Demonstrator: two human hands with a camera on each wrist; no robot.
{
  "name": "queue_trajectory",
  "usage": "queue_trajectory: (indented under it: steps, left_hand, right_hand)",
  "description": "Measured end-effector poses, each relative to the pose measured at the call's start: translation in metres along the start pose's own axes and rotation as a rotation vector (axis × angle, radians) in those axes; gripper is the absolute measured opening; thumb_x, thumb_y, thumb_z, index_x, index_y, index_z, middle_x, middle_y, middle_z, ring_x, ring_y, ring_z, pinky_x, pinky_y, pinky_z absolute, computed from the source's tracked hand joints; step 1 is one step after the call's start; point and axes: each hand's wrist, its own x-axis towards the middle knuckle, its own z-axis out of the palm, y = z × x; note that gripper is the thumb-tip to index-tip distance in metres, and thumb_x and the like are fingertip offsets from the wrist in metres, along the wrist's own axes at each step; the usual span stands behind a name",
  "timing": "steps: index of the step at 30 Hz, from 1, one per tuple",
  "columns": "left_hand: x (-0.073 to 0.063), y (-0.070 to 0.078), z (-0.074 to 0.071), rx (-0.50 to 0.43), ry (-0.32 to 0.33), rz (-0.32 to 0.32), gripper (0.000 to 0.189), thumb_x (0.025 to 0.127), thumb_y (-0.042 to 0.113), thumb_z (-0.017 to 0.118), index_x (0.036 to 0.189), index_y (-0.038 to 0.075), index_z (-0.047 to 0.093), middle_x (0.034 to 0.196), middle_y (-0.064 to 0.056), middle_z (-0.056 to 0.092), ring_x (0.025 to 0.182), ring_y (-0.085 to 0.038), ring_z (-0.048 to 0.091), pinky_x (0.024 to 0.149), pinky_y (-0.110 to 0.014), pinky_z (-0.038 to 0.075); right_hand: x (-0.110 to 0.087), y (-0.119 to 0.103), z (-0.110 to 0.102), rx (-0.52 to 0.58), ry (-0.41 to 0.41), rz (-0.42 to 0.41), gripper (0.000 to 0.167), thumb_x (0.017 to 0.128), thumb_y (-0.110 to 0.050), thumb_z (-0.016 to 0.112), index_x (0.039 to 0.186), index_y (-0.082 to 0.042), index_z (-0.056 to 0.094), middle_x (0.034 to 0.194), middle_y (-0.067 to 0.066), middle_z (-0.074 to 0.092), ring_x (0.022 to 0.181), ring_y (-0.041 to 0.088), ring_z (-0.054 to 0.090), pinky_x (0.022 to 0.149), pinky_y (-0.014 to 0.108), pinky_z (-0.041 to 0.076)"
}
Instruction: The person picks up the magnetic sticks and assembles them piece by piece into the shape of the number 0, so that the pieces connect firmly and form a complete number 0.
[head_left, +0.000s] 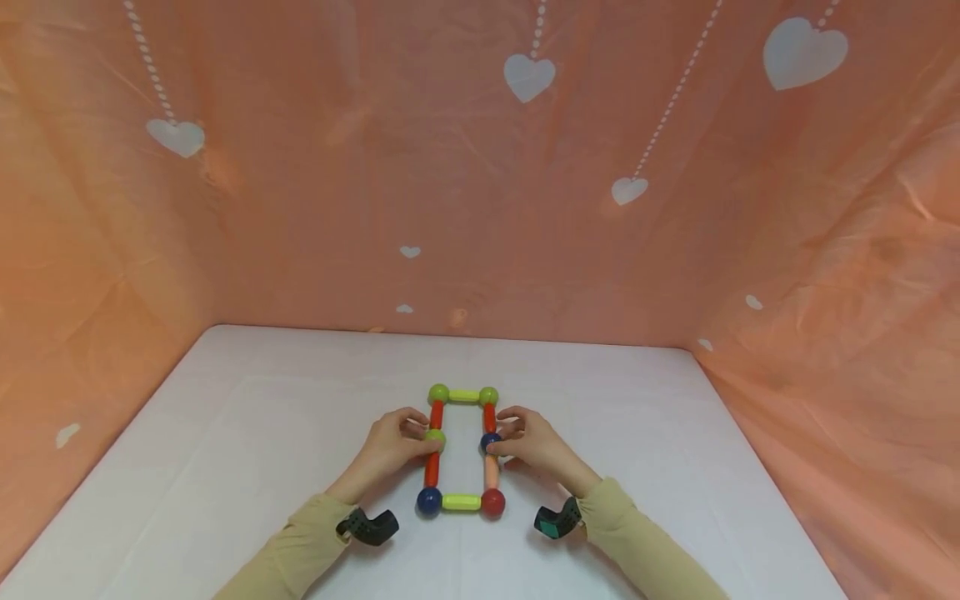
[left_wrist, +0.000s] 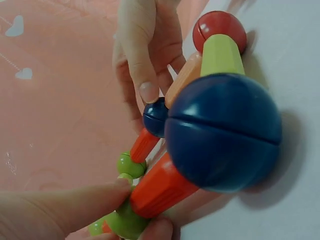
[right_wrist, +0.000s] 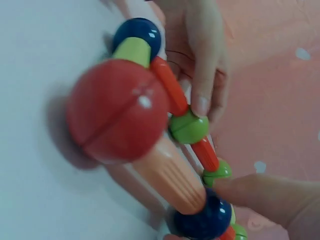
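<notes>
A rectangular frame of balls and rods lies on the white table. My left hand point(head_left: 392, 443) pinches the green ball point(head_left: 435, 437) midway along its left side, thumb and fingers on either side. Opposite, my right hand point(head_left: 536, 442) grips the dark blue ball point(head_left: 490, 442) between a red rod point(head_left: 490, 417) and a peach rod point(head_left: 491, 472). At the near end, a yellow-green rod point(head_left: 461, 502) joins a blue ball point(left_wrist: 223, 132) and a red ball point(right_wrist: 118, 111). Two green balls with a yellow-green rod point(head_left: 464, 396) form the far end.
The white table point(head_left: 300, 375) extends around the frame on all sides. An orange curtain point(head_left: 450, 167) with white hearts hangs behind and beside it. Dark wrist devices point(head_left: 369, 527) sit at both sleeve cuffs.
</notes>
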Motion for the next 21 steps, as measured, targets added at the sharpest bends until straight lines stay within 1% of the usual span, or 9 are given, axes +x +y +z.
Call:
queue_trajectory:
  steps: [2,6,11,15,17,19,21]
  left_hand:
    - [0.001,-0.001,0.000,-0.028,-0.006,-0.007,0.040,0.075,0.011,0.082,0.108,0.000,0.061,0.092,-0.010,0.063,0.076,-0.018,0.062,0.065,-0.031,0.056]
    - [0.006,-0.002,0.001,-0.076,-0.016,-0.004,0.040,0.077,0.007,0.079,0.113,0.000,0.061,0.094,-0.012,0.063,0.077,-0.019,0.063,0.066,-0.031,0.057]
    - [0.019,-0.001,0.000,-0.121,-0.017,0.008,0.040,0.081,0.005,0.075,0.118,-0.001,0.061,0.096,-0.013,0.064,0.079,-0.020,0.065,0.068,-0.032,0.057]
    - [0.031,0.000,-0.001,-0.137,0.000,0.026,0.040,0.082,0.003,0.074,0.120,-0.002,0.061,0.097,-0.014,0.065,0.079,-0.021,0.067,0.067,-0.032,0.057]
    - [0.037,0.001,-0.002,-0.156,0.005,0.030,0.040,0.082,0.002,0.074,0.120,-0.003,0.062,0.099,-0.016,0.066,0.079,-0.022,0.067,0.067,-0.033,0.057]
    - [0.041,0.001,-0.004,-0.175,-0.003,0.040,0.041,0.082,0.003,0.074,0.120,-0.005,0.061,0.101,-0.018,0.066,0.079,-0.023,0.068,0.068,-0.033,0.057]
    - [0.045,0.000,-0.006,-0.196,-0.010,0.034,0.041,0.083,0.003,0.073,0.120,-0.006,0.060,0.104,-0.019,0.065,0.081,-0.024,0.069,0.069,-0.034,0.057]
  right_hand:
    - [-0.001,0.000,0.002,-0.046,0.013,-0.032,0.054,0.079,-0.005,0.076,0.124,0.007,0.050,0.093,0.011,0.061,0.077,0.017,0.060,0.062,0.034,0.057]
    - [0.002,-0.001,0.002,-0.066,0.046,-0.054,0.051,0.080,-0.005,0.076,0.123,0.007,0.052,0.093,0.012,0.062,0.077,0.018,0.060,0.062,0.033,0.057]
    - [0.014,0.000,-0.003,-0.013,0.080,-0.024,0.048,0.082,-0.006,0.074,0.123,0.007,0.053,0.099,0.013,0.064,0.082,0.019,0.062,0.064,0.032,0.056]
    - [0.025,0.000,-0.005,0.024,0.107,-0.036,0.046,0.082,-0.005,0.073,0.122,0.007,0.054,0.103,0.015,0.064,0.083,0.019,0.063,0.064,0.031,0.056]
    - [0.028,-0.004,-0.006,0.043,0.116,-0.041,0.045,0.083,-0.003,0.072,0.123,0.008,0.054,0.105,0.018,0.063,0.084,0.020,0.063,0.066,0.034,0.056]
    - [0.032,-0.004,-0.007,0.064,0.125,-0.037,0.045,0.083,-0.004,0.072,0.122,0.007,0.054,0.106,0.018,0.063,0.084,0.020,0.064,0.068,0.035,0.056]
    - [0.036,-0.004,-0.007,0.073,0.131,-0.035,0.044,0.083,-0.004,0.072,0.122,0.007,0.054,0.106,0.018,0.063,0.084,0.021,0.064,0.069,0.036,0.056]
